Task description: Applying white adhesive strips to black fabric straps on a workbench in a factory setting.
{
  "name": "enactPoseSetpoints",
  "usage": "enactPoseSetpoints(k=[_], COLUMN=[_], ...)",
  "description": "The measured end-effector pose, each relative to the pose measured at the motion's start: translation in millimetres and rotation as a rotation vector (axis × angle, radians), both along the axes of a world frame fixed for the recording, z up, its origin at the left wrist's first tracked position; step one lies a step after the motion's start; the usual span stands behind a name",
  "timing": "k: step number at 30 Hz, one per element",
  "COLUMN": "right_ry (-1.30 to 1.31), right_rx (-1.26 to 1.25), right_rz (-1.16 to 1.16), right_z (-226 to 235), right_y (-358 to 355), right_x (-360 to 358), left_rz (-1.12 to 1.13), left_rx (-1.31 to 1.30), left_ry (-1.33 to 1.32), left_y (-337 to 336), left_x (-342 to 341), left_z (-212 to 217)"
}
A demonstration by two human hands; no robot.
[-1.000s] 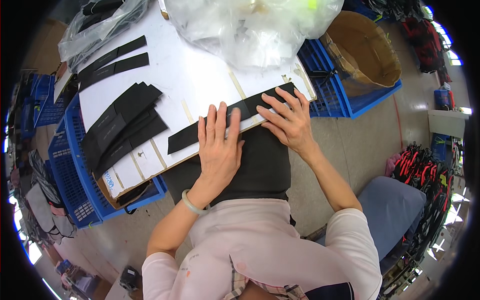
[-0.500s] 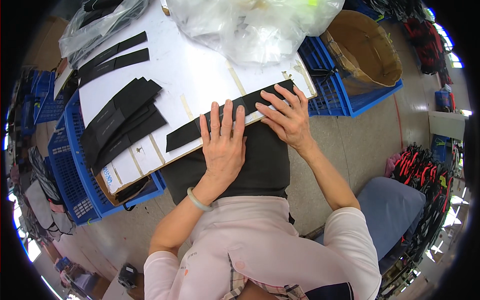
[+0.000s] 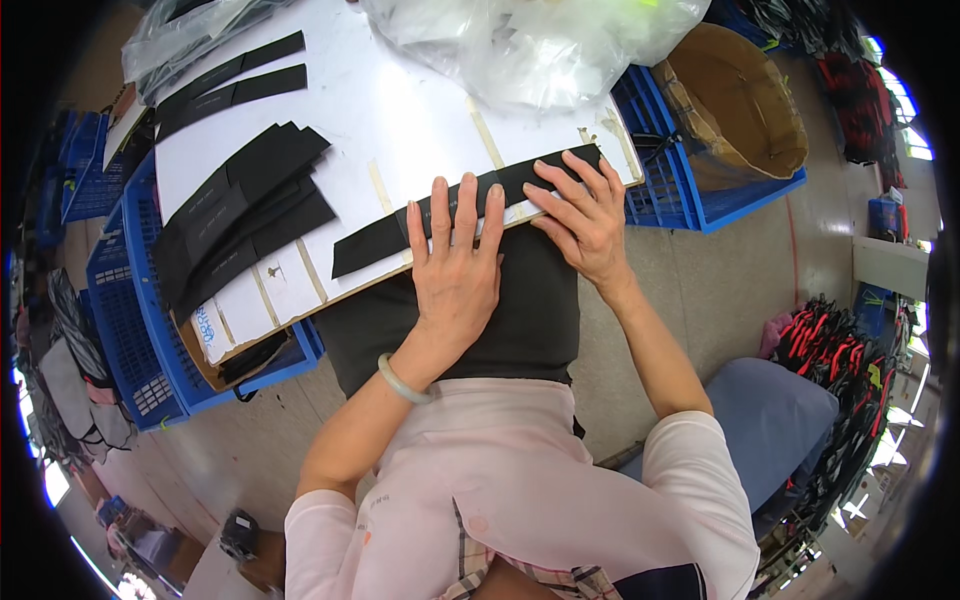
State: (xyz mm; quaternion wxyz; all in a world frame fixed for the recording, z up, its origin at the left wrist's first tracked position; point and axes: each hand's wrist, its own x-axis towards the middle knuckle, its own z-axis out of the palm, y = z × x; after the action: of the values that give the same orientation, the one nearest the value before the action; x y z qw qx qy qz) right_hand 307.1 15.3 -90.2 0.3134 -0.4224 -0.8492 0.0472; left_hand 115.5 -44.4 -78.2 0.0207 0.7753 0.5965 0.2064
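A long black fabric strip (image 3: 373, 243) lies along the near edge of a white board (image 3: 345, 130). My left hand (image 3: 455, 265) rests flat across its middle, fingers stretched out and slightly apart. On the strip's right end lies my right hand (image 3: 590, 220), its fingers extended over the fabric and its thumb near the board's edge. Neither hand grips anything. To the left, a fanned pile of similar black strips (image 3: 235, 210) covers part of the board. Beyond that pile are two more black strips (image 3: 245, 90), set side by side.
Clear plastic bags (image 3: 540, 50) heap up at the board's far side, with another plastic bag (image 3: 190, 45) at the far left. Blue crates (image 3: 140, 300) stand under and beside the board. A round cardboard container (image 3: 735, 95) sits in a blue crate at right. A grey-blue padded seat (image 3: 770, 420) is behind right.
The board and everything on it sit a little higher in view, as the view has shifted. Both hands stay flat on the strip, with only slight finger movement.
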Motion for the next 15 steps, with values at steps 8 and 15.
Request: enactPoseSetpoints(k=[8, 15], right_ry=[0.006, 0.014], right_rx=[-0.005, 0.011], right_rz=[-0.005, -0.011], right_z=[-1.6, -5.3], right_y=[-2.0, 0.5], right_x=[0.2, 0.3], left_rz=[-0.01, 0.015], left_rx=[0.021, 0.078], left_ry=[0.041, 0.076], left_y=[0.7, 1.1], left_x=[-2.7, -1.5], left_z=[-5.5, -9.2])
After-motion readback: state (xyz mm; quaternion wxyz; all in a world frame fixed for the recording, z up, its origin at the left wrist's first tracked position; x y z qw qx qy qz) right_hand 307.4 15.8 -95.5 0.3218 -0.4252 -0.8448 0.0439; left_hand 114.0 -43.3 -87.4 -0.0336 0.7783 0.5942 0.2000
